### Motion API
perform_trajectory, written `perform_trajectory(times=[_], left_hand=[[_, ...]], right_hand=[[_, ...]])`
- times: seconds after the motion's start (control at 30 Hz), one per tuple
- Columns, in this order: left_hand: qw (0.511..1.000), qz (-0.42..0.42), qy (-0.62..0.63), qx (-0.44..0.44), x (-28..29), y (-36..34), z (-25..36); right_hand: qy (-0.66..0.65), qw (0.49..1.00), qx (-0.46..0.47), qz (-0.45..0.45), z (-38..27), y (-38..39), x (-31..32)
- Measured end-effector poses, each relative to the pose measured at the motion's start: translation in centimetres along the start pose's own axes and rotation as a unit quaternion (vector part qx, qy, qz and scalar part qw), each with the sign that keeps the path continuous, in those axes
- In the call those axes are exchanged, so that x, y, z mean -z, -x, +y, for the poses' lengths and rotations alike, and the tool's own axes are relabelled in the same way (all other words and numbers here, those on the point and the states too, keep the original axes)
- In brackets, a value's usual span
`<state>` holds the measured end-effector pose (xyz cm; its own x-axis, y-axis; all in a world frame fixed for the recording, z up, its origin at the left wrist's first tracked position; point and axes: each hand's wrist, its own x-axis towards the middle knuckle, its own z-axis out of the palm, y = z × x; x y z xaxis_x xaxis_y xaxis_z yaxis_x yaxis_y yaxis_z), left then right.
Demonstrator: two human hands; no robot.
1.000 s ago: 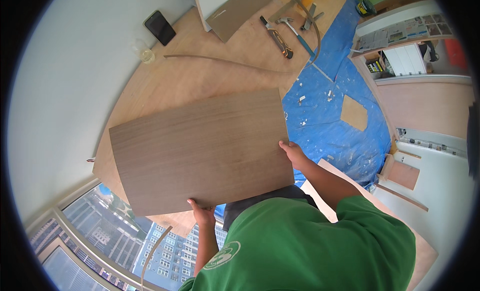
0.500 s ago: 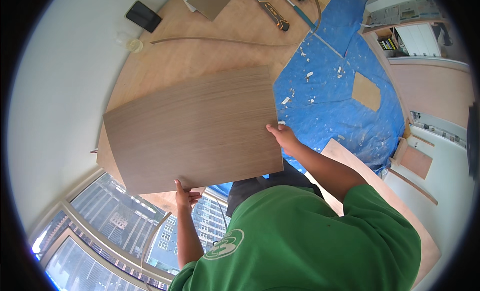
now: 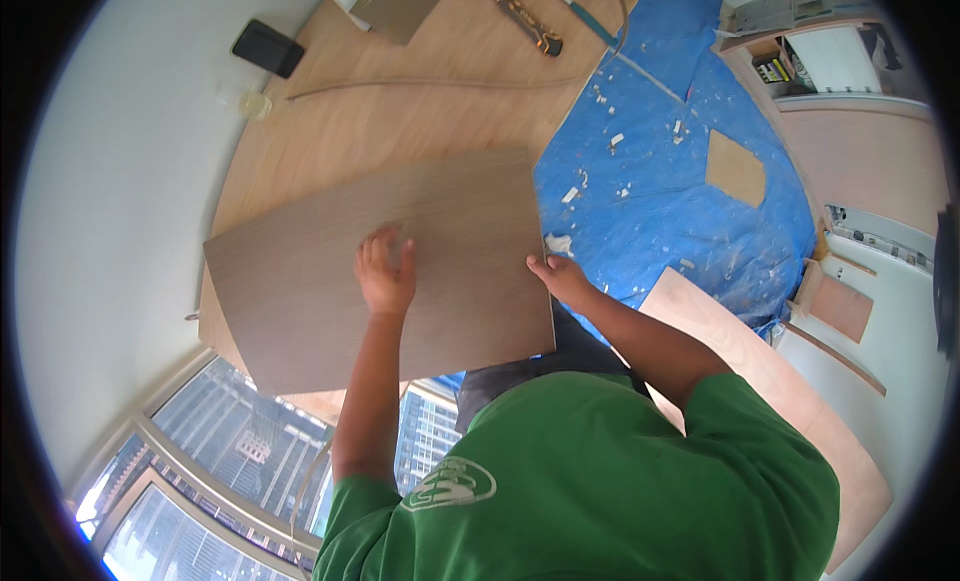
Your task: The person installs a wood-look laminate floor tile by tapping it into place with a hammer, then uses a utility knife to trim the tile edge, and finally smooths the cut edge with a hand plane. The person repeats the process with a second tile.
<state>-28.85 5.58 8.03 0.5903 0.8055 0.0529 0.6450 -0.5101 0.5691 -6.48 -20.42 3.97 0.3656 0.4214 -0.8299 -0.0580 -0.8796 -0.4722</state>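
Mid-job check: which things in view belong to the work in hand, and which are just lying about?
In hand:
- brown panel, its right edge held by the right hand; the left hand is over its face, contact unclear
- wooden worktop, beneath the panel

Apparently lying about:
- black phone
- thin strip
- orange-and-black tool
- teal-handled tool
- tan offcut on blue sheeting

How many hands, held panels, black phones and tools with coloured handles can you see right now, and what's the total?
Hands: 2 (left hand, right hand)
Held brown panel: 1
Black phone: 1
Coloured-handle tools: 2 (orange-and-black tool, teal-handled tool)
Total: 6
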Motion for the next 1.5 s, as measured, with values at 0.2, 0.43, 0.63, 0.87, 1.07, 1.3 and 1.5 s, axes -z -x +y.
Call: perform_trajectory(times=[0.2, 0.43, 0.63, 0.87, 1.07, 1.3, 1.5], left_hand=[[0.996, 0.004, -0.075, 0.052, -7.7, -7.1, 5.2], [0.98, -0.071, -0.164, 0.091, -8.2, -7.8, 7.0], [0.974, -0.107, -0.164, 0.113, -7.8, -8.2, 7.7], [0.971, -0.114, -0.172, 0.119, -7.3, -8.3, 8.5], [0.965, -0.087, -0.21, 0.128, -8.2, -8.0, 8.8], [0.956, -0.036, -0.249, 0.148, -9.2, -7.8, 9.2], [0.933, -0.065, -0.277, 0.219, -9.4, -7.6, 10.7]], right_hand=[[-0.117, 0.962, 0.183, 0.168, -1.9, -2.2, 1.0], [-0.011, 0.948, 0.234, 0.216, -6.7, -5.6, 1.8], [-0.01, 0.953, 0.212, 0.215, -8.1, -6.2, 2.1], [0.079, 0.956, 0.213, 0.183, -10.8, -4.1, 3.6], [0.212, 0.938, 0.267, 0.056, -10.7, -3.6, 8.7], [0.161, 0.931, 0.326, 0.03, 5.8, -2.1, 18.7], [0.421, 0.9, -0.005, -0.11, 29.4, 5.8, 35.0]])
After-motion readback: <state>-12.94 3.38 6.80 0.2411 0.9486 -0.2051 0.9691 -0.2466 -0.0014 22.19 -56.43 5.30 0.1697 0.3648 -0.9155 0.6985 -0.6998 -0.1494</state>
